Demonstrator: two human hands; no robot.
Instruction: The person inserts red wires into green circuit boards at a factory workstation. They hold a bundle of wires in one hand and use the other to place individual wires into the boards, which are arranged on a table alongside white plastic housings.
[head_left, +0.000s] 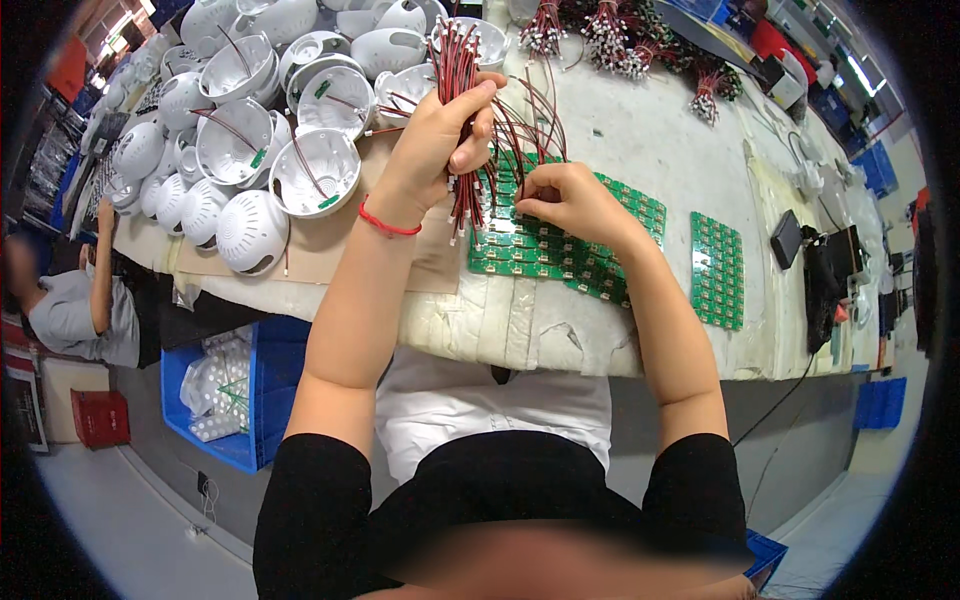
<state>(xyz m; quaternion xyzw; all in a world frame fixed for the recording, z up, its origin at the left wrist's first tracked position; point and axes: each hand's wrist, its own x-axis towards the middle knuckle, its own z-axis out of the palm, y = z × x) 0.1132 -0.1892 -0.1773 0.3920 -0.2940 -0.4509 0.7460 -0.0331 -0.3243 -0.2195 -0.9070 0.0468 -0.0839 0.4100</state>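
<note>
My left hand [440, 140] is closed around a bundle of thin red and black wires [456, 60] with small white connectors at their ends. The bundle hangs over a panel of green circuit boards [510, 255] on the table. Low over this panel, my right hand [575, 200] has its thumb and fingers pinched together. What sits between those fingertips is too small to make out. Several more red and black wires [545, 115] stand up from the far part of the panel. Another green panel [717, 270] lies to the right, apart from both hands.
White domed plastic shells [318, 170] are piled at the left, some with a wire inside. More wire bundles [610, 40] lie at the back. A black device [786, 238] rests at the right. Below the left edge is a blue crate [262, 400]. Someone in grey [85, 310] sits left.
</note>
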